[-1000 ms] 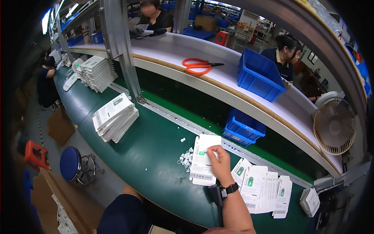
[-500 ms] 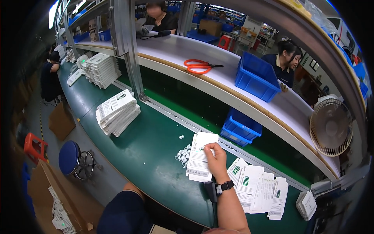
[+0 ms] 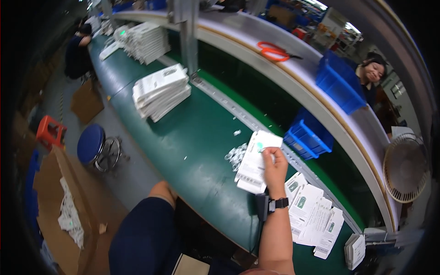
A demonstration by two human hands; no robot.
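Observation:
My right hand (image 3: 276, 166) is closed at the right edge of a flat white carton (image 3: 252, 165), thumb and fingertips pinched on its upper part. What lies directly under the fingertips is too small to tell. A green light spot shows on the carton beside them. A black band and dark block sit on my right wrist. Just left of the carton lies a heap of small white plastic pieces (image 3: 235, 158), partly covered by it. Several more flat cartons (image 3: 308, 208) overlap on the green table to the right of my hand. My left hand is out of view.
Stacked cartons (image 3: 161, 89) stand farther left, with a taller stack (image 3: 145, 42) behind. A raised white shelf carries orange-handled scissors (image 3: 275, 51) and a blue bin (image 3: 339, 82). Below are another blue bin (image 3: 308, 139) and, at right, a fan (image 3: 405, 167). A blue stool (image 3: 90, 143) stands left.
The whole view has turned, so the table and shelf sit farther right and the shelf higher. My right hand stays on the same carton. The person behind the shelf has turned their head.

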